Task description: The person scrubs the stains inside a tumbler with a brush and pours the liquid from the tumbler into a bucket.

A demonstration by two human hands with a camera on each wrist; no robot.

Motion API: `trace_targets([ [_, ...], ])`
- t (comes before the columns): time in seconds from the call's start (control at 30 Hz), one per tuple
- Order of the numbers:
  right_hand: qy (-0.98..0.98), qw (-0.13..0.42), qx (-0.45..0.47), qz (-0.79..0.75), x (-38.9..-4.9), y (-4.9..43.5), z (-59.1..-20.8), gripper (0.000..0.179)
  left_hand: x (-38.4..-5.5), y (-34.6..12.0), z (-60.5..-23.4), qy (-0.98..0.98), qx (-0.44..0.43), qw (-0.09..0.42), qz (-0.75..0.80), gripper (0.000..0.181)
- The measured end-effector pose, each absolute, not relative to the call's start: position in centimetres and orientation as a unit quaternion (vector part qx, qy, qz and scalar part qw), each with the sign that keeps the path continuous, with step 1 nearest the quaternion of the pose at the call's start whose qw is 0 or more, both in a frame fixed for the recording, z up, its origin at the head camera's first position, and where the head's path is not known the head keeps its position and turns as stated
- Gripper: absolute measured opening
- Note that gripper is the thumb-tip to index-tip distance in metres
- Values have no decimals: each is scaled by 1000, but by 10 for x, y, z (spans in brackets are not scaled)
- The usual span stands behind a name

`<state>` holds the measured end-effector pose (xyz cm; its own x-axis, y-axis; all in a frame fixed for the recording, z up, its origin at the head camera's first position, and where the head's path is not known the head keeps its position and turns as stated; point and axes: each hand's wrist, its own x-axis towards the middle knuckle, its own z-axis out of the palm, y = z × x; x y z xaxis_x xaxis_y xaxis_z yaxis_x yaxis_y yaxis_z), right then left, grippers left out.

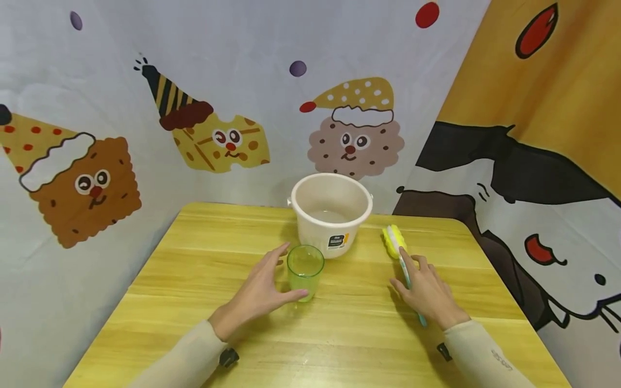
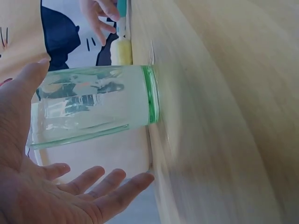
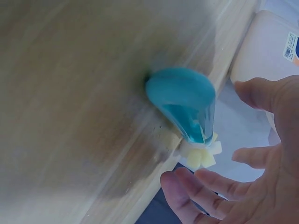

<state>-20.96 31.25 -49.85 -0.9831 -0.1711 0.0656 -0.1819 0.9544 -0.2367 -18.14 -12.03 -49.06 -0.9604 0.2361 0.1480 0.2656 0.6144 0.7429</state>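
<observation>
A clear green cup (image 1: 304,272) stands upright on the table just in front of the white bucket. My left hand (image 1: 257,291) is spread beside it, thumb on the near side and fingers on the far side. In the left wrist view a gap shows between the fingers and the cup (image 2: 93,102); whether the thumb touches it I cannot tell. To the right lies a cup brush with a yellow and white sponge head (image 1: 394,241) and a teal handle (image 1: 421,319). Over this handle hovers my right hand (image 1: 429,293), fingers parted, apart from the handle (image 3: 182,93) in the right wrist view.
The white bucket (image 1: 315,231), with a dark label on its front, stands at the back middle of the wooden table (image 1: 218,237). A cloth printed with cartoon figures (image 1: 271,32) hangs right behind the table and along its sides.
</observation>
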Motion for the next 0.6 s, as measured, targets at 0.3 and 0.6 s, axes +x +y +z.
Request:
trace_targets([
  [0.3, -989, 5, 78, 124, -209, 316, -501, 97, -185, -106, -493, -886, -149, 28, -439, 125],
  [0.6, -988, 3, 80, 130, -209, 316, -500, 100, -187, -98, -491, -878, -160, 43, -450, 121],
])
